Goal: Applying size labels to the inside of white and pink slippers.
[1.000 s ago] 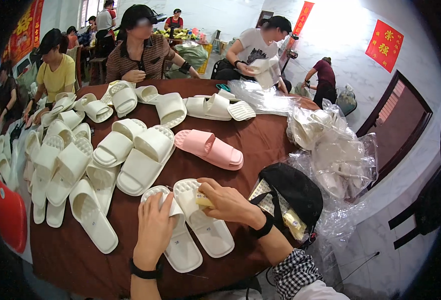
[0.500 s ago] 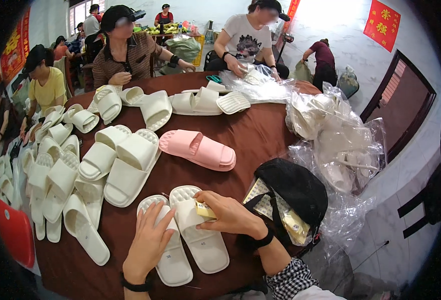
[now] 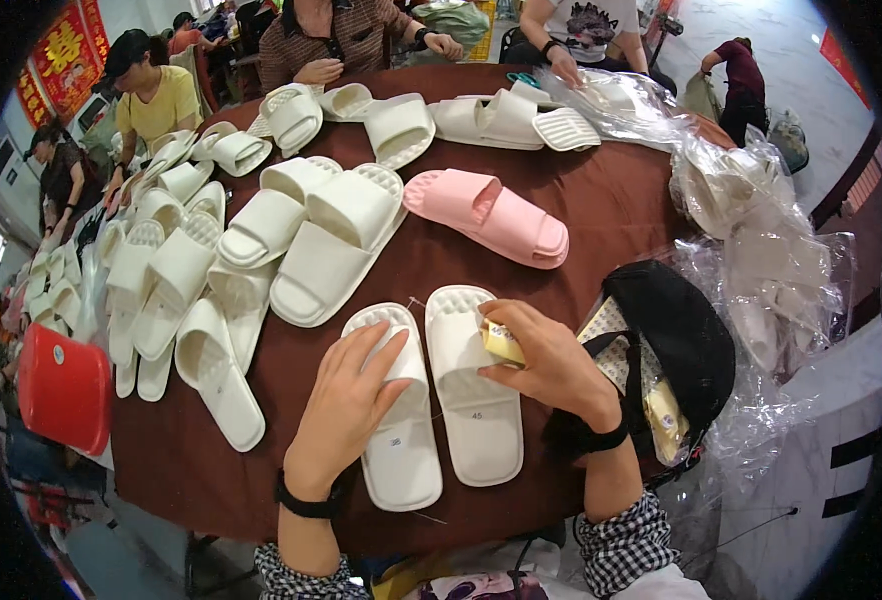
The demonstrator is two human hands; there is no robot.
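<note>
Slippers [image 3: 488, 445] in off-white, two of them, lie side by side at 6 o'clock in my view, just apart, on the brown-covered worktop [image 3: 221, 510]. Their long axes run nearly 12 to 6, each tipped slightly toward 11.

From my left grip [image 3: 346, 400], the left slipper [image 3: 401, 470] lies toward 4 o'clock and is that hand's nearer one; the fingers rest over its strap, spread, with the thumb apart, pinching nothing. My right grip [image 3: 556, 360] is nearer the other slipper, which lies toward 8 o'clock from it. Thumb and fingers there are clamped on a small yellow bundle [image 3: 502, 343] beside the strap; I can't tell whether that hand touches the slipper.

Both slippers look smooth and matte, with a wide strap, a dimpled far end, a rounded near end and a small dark print on each sole.

Past them, a pink slipper [image 3: 491, 220] lies toward 12 o'clock, slanting from 10 to 4, and a black bag [image 3: 686, 320] sits at 3 o'clock from my right grip.
</note>
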